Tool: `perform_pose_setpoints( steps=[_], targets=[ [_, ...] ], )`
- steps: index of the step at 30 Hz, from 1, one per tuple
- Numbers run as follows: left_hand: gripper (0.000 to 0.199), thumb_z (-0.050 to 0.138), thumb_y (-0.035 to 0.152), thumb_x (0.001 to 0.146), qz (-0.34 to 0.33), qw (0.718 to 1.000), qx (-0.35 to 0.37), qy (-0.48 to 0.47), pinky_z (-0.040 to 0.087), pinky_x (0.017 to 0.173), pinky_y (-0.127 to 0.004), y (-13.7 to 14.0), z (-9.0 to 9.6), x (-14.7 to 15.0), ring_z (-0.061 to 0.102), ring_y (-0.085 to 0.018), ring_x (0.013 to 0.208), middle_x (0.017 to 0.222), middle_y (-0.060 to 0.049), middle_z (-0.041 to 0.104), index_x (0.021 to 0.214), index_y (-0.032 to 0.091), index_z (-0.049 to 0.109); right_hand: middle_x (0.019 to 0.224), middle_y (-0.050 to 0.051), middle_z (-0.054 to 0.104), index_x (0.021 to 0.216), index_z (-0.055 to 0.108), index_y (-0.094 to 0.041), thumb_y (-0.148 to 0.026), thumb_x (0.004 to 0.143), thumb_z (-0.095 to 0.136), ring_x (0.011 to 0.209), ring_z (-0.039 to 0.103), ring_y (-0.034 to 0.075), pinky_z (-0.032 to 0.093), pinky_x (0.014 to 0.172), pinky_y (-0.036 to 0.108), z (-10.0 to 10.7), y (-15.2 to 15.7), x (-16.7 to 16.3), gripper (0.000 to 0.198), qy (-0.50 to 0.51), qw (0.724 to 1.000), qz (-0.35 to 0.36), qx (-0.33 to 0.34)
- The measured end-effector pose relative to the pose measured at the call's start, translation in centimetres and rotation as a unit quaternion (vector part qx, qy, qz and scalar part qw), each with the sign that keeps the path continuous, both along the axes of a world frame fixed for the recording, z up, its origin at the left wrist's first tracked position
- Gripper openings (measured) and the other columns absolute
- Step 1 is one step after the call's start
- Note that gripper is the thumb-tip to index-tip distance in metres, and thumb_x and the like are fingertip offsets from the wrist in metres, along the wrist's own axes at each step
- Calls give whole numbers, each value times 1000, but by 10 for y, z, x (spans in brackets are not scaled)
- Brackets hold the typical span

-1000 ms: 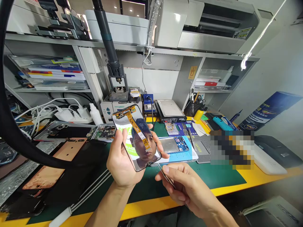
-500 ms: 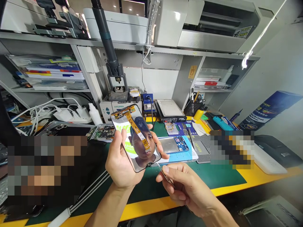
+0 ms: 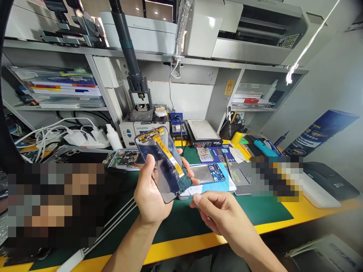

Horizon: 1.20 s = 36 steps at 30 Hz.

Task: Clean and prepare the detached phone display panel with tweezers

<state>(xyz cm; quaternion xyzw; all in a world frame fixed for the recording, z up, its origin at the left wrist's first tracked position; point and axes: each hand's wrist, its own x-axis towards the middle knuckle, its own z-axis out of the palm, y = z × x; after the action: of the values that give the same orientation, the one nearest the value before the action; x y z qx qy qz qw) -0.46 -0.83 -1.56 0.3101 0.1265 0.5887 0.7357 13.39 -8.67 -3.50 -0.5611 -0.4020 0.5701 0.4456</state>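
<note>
Yellow table (image 3: 167,254) with green mat (image 3: 241,215) on it stands before grey shelves (image 3: 70,50). Above the mat, the left hand (image 3: 153,200) holds one phone screen (image 3: 161,181) by its edges, thumb on one side and fingers on the other. This screen is tilted, and one orange ribbon (image 3: 170,156) lies along its back. The right hand (image 3: 221,211) pinches one thin metal tool (image 3: 190,192) between thumb and forefinger, near the screen's lower end; if the tip touches the screen, I cannot tell.

In my judgement, the ribbon could tear if the tool slips onto it, and the thin glass could crack if the left fingers squeeze too strongly. Also, a loose hold could let the screen drop.

Counting outward, I find one open phone body (image 3: 202,174) lying on one light blue box (image 3: 218,187), just behind the hands. Farther away are one heating plate (image 3: 204,130), one white bottle (image 3: 113,136), one yellow bottle (image 3: 236,138) and one blue spray can (image 3: 320,132). Two patches are blurred, so there I cannot count.
</note>
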Motion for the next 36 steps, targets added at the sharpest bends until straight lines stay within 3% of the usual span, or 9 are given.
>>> perform_pose_setpoints(
  steps=[5,12,14,18,22,25,31,36],
  targets=[
    [47,39,48,97,6,1000,6,21,63,68,-47,-1,0,1,71,-27,72,79,-9,70,104,13,70,47,-7,44,72,70,-16,-61,88,66,34,30,4,18,35,22,0,3,-1,48,-58,998,-9,4],
    [42,45,49,96,12,999,9,37,62,70,-46,-1,-4,1,70,-26,75,82,-7,69,108,16,67,51,-5,42,66,64,-18,-58,90,63,46,36,9,24,43,23,3,1,-4,47,-163,984,-48,49],
    [42,48,50,95,12,999,-1,48,62,72,-48,0,-5,1,70,-27,76,84,-8,68,110,16,66,51,-5,46,70,68,-19,-53,95,60,48,37,10,27,44,24,1,-1,-5,43,-254,959,-67,107],
    [43,54,53,92,14,997,-51,63,61,80,-53,2,-7,4,70,-27,82,89,-8,69,111,16,65,64,-1,58,82,74,-21,-40,101,54,55,46,13,34,50,25,-9,-2,-5,33,-410,873,-104,244],
    [39,61,50,90,0,994,-79,72,59,87,-53,6,-10,6,71,-26,86,96,-7,70,114,19,62,65,0,55,89,75,-19,-34,101,55,53,45,13,32,52,28,-17,0,-3,28,-460,828,-126,294],
    [38,61,51,91,1,994,-83,72,60,84,-48,6,-10,6,70,-25,87,99,-7,71,116,22,59,66,0,54,89,75,-17,-30,101,54,52,44,13,32,53,28,-19,2,-1,28,-494,795,-132,326],
    [58,43,72,90,1,996,-76,50,57,68,-33,5,-7,7,65,-20,74,81,-4,65,99,20,65,68,1,55,86,73,-17,-27,102,52,52,43,13,29,53,29,-23,4,-4,28,-536,758,-121,353],
    [50,46,67,92,-3,996,-87,22,55,68,-30,7,-6,9,56,-16,68,73,0,55,99,21,65,66,-1,52,81,71,-18,-26,103,51,52,43,14,29,53,29,-25,5,-9,30,-545,752,-113,353]
  ],
)
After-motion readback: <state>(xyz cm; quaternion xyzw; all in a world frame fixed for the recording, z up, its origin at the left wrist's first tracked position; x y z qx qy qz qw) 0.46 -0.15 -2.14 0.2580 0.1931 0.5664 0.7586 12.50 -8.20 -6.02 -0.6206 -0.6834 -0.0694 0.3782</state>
